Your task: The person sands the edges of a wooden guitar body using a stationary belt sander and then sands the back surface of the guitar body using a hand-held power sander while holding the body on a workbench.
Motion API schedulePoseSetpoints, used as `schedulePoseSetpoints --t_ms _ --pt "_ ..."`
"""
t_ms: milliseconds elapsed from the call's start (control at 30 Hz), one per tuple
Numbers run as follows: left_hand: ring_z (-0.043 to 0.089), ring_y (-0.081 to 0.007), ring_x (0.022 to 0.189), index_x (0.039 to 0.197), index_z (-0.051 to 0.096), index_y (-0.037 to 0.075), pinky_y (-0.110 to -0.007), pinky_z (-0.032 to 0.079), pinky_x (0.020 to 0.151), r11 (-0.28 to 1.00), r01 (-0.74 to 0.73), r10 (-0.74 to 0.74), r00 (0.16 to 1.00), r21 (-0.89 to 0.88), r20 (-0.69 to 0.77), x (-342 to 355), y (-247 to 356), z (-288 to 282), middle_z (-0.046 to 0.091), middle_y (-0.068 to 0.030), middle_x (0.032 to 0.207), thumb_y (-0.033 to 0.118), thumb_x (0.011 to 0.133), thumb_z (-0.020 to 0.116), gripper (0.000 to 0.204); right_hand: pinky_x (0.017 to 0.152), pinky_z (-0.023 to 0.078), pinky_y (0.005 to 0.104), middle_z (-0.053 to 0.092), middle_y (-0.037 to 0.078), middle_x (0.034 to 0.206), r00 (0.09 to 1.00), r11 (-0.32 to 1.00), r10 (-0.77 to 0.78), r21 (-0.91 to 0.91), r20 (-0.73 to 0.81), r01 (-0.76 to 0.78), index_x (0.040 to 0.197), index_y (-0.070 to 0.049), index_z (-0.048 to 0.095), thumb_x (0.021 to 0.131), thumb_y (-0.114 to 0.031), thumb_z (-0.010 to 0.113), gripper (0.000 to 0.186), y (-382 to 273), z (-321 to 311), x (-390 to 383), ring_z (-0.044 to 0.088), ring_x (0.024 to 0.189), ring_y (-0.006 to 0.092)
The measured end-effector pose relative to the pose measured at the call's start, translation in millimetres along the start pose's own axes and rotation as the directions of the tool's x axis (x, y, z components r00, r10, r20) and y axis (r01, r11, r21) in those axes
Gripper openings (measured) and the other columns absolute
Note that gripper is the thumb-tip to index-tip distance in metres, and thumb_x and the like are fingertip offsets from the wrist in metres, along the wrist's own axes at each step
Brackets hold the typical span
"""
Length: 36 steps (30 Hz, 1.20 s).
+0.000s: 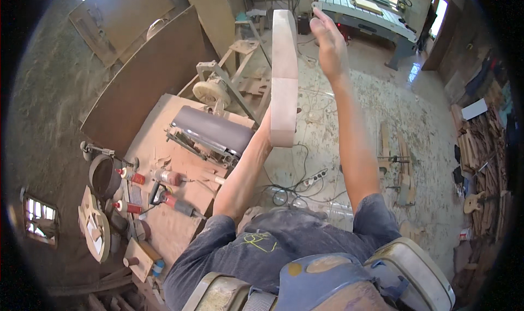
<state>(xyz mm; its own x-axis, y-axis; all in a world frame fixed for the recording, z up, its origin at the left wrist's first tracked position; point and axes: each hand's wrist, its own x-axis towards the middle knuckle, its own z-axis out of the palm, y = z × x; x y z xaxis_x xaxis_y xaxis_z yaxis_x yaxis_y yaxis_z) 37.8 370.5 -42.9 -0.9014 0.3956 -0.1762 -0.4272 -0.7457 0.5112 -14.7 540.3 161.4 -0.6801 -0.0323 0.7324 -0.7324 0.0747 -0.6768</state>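
Note:
Upright in front of me stands a thick pale wooden slab [284,81], seen edge-on with a bend along its edge. My left hand [267,128] grips it low on its left side; most of the fingers are hidden behind the wood, and dark fingertips show at its right edge. To the right of the slab, apart from it, my right hand [330,46] is raised with its fingers stretched out and nothing in it. The right forearm is slightly blurred.
On my left, a workbench [191,223] carries a drum sander [213,129], red-and-white bottles [131,175] and a power tool [177,204]. Cables and a power strip [315,177] lie on the floor. A long machine table [365,13] stands at the back; stacked wood [483,158] lines the right.

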Motion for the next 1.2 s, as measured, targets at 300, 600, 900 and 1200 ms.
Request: schedulePoseSetpoints --t_ms 300,600,900,1200 --pt "0.061 -0.0161 0.067 0.137 0.036 -0.005 -0.03 0.048 0.053 0.914 0.311 -0.283 0.949 -0.261 0.14 -45 -92 -49 0.061 -0.0067 0.082 0.035 0.099 0.055 0.058 0.087 0.047 0.0478 0.05 0.016 0.134 0.594 0.592 0.804 0.121 -0.02 -0.797 0.144 -0.01 0.045 0.083 -0.067 0.057 0.084 146 -31 -132 0.052 0.114 0.0322" --pt "0.059 -0.0195 0.074 0.143 0.026 -0.013 -0.029 0.05 0.061 0.634 0.584 -0.458 0.811 -0.506 0.363 -152 -170 -14 0.058 -0.0105 0.087 0.046 0.097 0.055 0.08 0.077 0.056 0.0564 0.053 0.029 0.131 -0.034 -0.082 0.986 0.299 0.164 -0.951 0.144 -0.003 0.041 0.083 -0.082 0.043 0.1 139 -58 -396 0.061 0.106 0.0473" --pt "0.057 -0.0185 0.074 0.146 0.02 -0.013 -0.027 0.049 0.059 0.473 0.708 -0.61 0.692 -0.524 0.385 -221 -233 -10 0.056 -0.0112 0.089 0.043 0.095 0.06 0.085 0.09 0.053 0.04 0.062 0.023 0.125 0.253 0.115 0.925 0.425 0.284 -0.898 0.136 0.001 0.053 0.093 -0.075 0.032 0.09 58 -74 -478 0.066 0.104 0.031" --pt "0.054 -0.0141 0.069 0.147 0.022 -0.01 -0.022 0.044 0.054 0.702 0.603 -0.516 0.798 -0.379 0.313 -222 -226 15 0.053 -0.0061 0.088 0.038 0.099 0.054 0.075 0.099 0.044 0.0401 0.062 0.013 0.122 0.552 0.542 0.819 -0.107 -0.157 -0.834 0.138 -0.003 0.052 0.099 -0.062 0.036 0.073 13 -127 -455 0.058 0.109 0.0253"
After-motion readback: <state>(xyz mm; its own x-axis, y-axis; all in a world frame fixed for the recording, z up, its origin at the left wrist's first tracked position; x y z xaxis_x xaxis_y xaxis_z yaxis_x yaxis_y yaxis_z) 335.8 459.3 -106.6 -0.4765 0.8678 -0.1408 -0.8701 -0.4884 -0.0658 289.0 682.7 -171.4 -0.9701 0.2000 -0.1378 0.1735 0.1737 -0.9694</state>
